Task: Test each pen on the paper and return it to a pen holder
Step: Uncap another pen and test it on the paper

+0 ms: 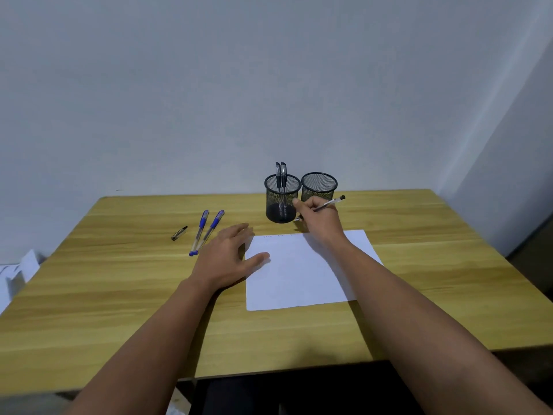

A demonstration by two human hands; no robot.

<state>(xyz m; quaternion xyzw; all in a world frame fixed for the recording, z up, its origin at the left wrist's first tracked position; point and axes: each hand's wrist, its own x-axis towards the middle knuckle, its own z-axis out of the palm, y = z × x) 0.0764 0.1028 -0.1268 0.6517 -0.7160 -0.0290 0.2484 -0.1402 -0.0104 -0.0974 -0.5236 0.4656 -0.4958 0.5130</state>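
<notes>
- Black and small, a loose pen cap lies on the wooden table at about 9 o'clock from the paper; we judge it belongs to the pen now in use, parked out of the way.
- Just to its right, two blue-capped pens lie side by side, near each other and angled toward 1 o'clock; we take them to be waiting their turn, since they sit outside both holders.
- Our left hand is spread flat with relaxed fingers, thumb resting on the left edge of the white paper, likely to keep the sheet from sliding.
- Faint scribbles show along the paper's far edge, so testing seems under way.
- At 12 o'clock from the paper stands the left mesh holder, with two black-capped pens upright inside, probably already tested.
- Our right hand pinches an uncapped black pen in a writing grip, its back end pointing to 2 o'clock; the tip is hidden, so we cannot tell whether it touches anything.
- Behind that hand, the right mesh holder touches or nearly touches its neighbour and appears empty.
</notes>
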